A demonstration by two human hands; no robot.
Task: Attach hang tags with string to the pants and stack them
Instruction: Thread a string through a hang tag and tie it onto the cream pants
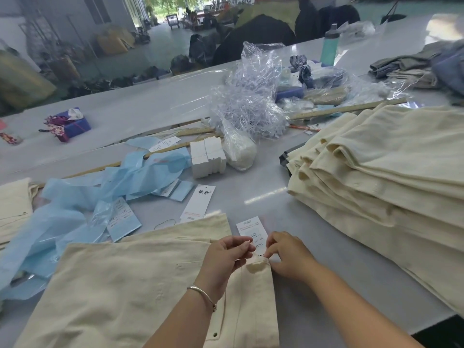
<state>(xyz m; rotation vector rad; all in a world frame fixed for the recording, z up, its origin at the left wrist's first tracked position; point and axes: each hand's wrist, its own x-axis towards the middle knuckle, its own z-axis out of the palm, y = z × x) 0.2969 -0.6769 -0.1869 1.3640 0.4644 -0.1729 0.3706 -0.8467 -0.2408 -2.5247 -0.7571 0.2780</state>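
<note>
The pants (140,285) lie at six o'clock, the tag (251,229) just beyond their belt loop (258,263). Pull unevenly and the string, too thin to see, may slip out. Your left hand (226,254) and right hand (288,254) meet fingertip to fingertip, each pinching there; I can't tell on what.
</note>
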